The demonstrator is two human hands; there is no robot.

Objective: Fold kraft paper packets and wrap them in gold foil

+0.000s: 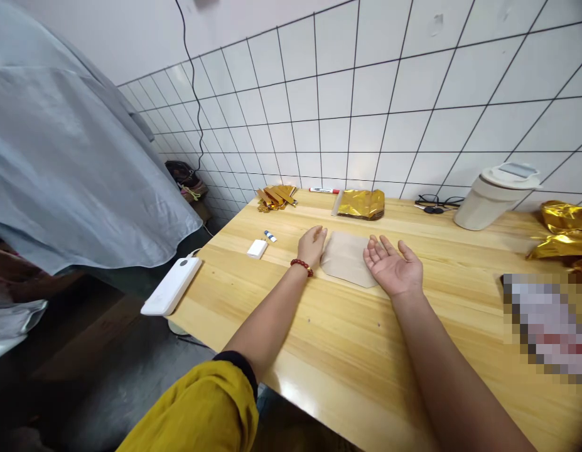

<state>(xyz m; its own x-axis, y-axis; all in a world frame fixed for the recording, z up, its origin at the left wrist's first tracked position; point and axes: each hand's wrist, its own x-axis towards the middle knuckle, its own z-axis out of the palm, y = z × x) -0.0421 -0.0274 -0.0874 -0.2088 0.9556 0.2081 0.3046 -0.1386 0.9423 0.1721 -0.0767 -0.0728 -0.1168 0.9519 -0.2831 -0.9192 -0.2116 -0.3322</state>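
A flat sheet of brownish-grey paper (350, 258) with cut corners lies on the wooden table (328, 351) between my hands. My left hand (312, 246) rests at the sheet's left edge, a beaded red bracelet (302, 267) on its wrist. Its fingers are partly turned from view but look extended, with nothing seen in them. At the sheet's right edge, my right hand (395, 267) is turned palm up, fingers loosely apart and holding nothing. Beyond the sheet sits a stack of gold foil (361, 204).
Folded gold strips (277, 196), a marker (324, 190), glasses (439, 202) and a lidded cup (493, 196) line the back. To the left are a white charger (257, 248), a small blue-and-white tube (270, 236) and a power bank (172, 287). Crumpled gold foil (566, 229) lies right.
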